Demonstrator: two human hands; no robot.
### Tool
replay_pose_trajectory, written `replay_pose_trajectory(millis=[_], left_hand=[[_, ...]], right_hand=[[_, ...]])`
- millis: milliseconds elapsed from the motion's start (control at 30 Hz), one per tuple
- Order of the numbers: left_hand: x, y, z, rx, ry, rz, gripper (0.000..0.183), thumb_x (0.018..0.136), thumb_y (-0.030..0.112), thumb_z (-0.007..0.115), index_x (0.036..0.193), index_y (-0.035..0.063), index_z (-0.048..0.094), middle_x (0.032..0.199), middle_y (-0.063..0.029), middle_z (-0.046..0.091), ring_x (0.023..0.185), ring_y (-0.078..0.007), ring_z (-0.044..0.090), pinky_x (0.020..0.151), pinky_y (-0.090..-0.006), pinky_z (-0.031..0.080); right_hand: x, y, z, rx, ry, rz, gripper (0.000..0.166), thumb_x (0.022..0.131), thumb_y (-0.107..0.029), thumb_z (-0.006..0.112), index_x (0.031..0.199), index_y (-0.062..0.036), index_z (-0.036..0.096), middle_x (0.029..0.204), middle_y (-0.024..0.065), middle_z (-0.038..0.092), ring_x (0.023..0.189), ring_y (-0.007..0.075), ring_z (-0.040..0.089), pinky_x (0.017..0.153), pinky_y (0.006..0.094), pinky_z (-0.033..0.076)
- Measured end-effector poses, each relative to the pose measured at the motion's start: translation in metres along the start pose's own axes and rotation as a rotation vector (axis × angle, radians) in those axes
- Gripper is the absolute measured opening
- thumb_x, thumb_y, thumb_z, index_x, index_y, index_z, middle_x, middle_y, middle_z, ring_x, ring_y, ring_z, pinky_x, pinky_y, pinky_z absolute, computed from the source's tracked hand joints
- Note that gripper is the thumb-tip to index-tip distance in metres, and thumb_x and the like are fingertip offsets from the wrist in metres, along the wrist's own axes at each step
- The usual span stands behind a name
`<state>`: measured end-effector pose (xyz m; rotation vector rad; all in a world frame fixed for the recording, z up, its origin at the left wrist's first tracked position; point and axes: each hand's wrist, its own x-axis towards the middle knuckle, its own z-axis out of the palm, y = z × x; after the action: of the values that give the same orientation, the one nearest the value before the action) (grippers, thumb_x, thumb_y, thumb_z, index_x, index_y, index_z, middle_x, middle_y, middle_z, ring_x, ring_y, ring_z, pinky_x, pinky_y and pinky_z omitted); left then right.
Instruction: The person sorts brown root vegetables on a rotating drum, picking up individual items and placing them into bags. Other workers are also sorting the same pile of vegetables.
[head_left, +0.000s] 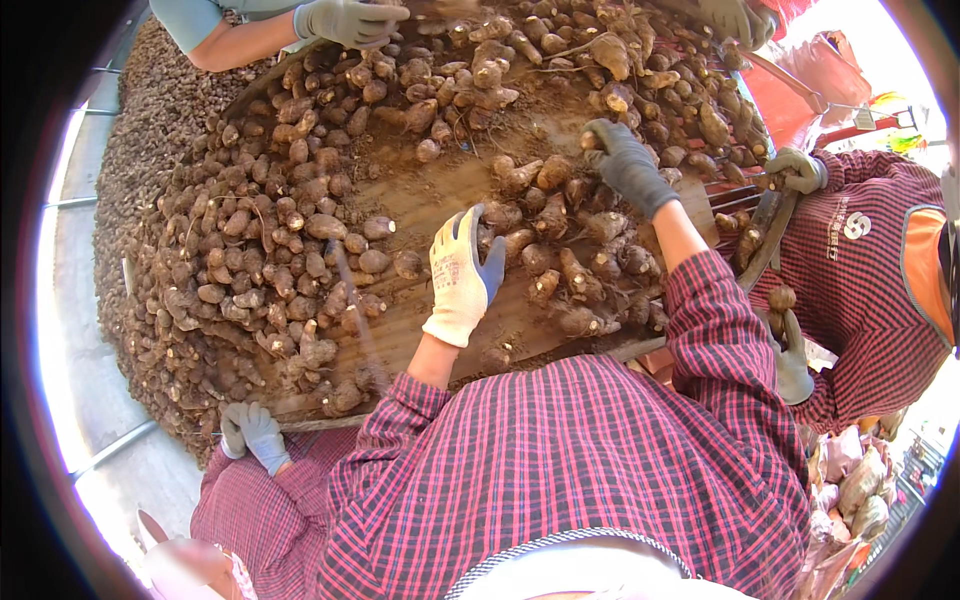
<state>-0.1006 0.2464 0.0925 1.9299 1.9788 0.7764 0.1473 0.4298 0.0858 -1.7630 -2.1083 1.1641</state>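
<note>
My left hand (456, 274), in a pale work glove with a blue thumb, rests its edge against a heap of brown taro corms (553, 214). Its thumb stands apart from the fingers, and no corm is plainly gripped. On the far side of this heap, my right hand (628, 166) wears a dark grey glove. Its fingertips are closed on a small taro corm (590, 140). Both hands are over a soil-covered wooden board (405, 187). One loose corm (495, 358) lies just behind my left wrist.
A large pile of taro corms (255, 232) covers the left side, and more corms (480, 67) lie along the back. Co-workers' gloved hands appear at the back (349, 24), right (799, 171) and lower left (259, 435). Filled sacks (859, 476) stand at lower right.
</note>
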Motion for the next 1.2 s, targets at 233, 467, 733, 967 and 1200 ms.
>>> replay_pose_trajectory(millis=[233,467,733,967,1200], left_hand=[[0.000,-0.004,0.001,0.027,0.043,0.005,0.046,0.093,0.016,0.074,0.135,0.0026,0.062,0.132,-0.0221,0.062,0.124,-0.0404,0.057,0.108,-0.0484,0.046],[0.006,0.005,0.006,0.048,0.035,0.075,0.050,0.094,0.018,0.074,0.139,0.0020,0.058,0.140,-0.0227,0.057,0.130,-0.0415,0.053,0.112,-0.0499,0.044],[0.000,0.009,0.008,0.033,-0.005,0.140,0.048,0.095,0.018,0.073,0.139,0.0028,0.059,0.139,-0.0222,0.059,0.130,-0.0409,0.055,0.111,-0.0497,0.044],[-0.009,0.011,0.001,0.040,-0.008,0.146,0.050,0.094,0.018,0.074,0.140,0.0040,0.059,0.139,-0.0210,0.059,0.129,-0.0400,0.056,0.110,-0.0492,0.044],[-0.024,-0.005,-0.020,0.070,0.046,0.081,0.050,0.093,0.014,0.074,0.139,0.0019,0.058,0.138,-0.0216,0.060,0.128,-0.0394,0.057,0.111,-0.0471,0.045]], right_hand=[[-0.092,0.065,0.000,2.009,-0.204,-0.083,0.046,0.111,-0.036,0.050,0.143,-0.0018,0.052,0.132,0.0256,0.066,0.092,0.0285,0.075,0.072,0.0383,0.067],[-0.234,0.087,0.011,0.774,0.387,-0.278,0.049,0.110,-0.029,0.052,0.152,-0.0044,0.048,0.133,0.0175,0.066,0.087,0.0163,0.069,0.068,0.0265,0.055],[-0.464,0.280,0.033,-0.548,0.387,0.226,0.056,0.100,-0.039,0.065,0.143,-0.0051,0.053,0.095,0.0196,0.072,0.076,0.0374,0.069,0.076,0.0441,0.058],[-0.338,0.077,0.003,0.106,0.315,0.298,0.045,0.102,-0.026,0.063,0.143,-0.0091,0.056,0.128,0.0219,0.069,0.110,0.0348,0.071,0.092,0.0434,0.057],[-0.157,-0.066,0.055,-0.281,0.090,-0.243,0.044,0.097,-0.025,0.065,0.138,-0.0119,0.057,0.125,0.0166,0.063,0.118,0.0326,0.064,0.105,0.0508,0.049]])
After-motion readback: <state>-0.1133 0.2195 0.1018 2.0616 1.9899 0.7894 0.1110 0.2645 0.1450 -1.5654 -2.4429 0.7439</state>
